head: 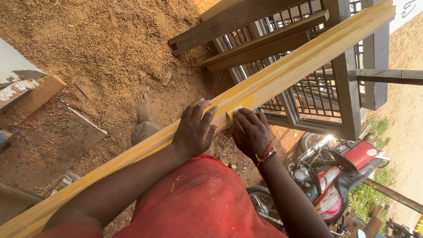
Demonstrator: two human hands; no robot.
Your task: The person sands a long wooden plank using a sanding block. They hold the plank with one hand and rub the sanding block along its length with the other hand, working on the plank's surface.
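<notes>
A long yellow-coated wooden plank (308, 59) runs diagonally from the lower left to the upper right. My left hand (195, 128) rests flat on top of it, fingers spread, holding it steady. My right hand (252, 132) presses a small yellowish scraper or pad (234, 111) against the plank's near edge, just right of the left hand. A red and black bracelet circles my right wrist. My bare foot (142, 108) stands on the sawdust beyond the plank.
Dark wooden beams (246, 22) and a metal grille frame (308, 92) lie on sawdust-covered ground beyond the plank. A red motorcycle (339, 176) stands at the lower right. A worn board and metal sheet (26, 88) lie at the left.
</notes>
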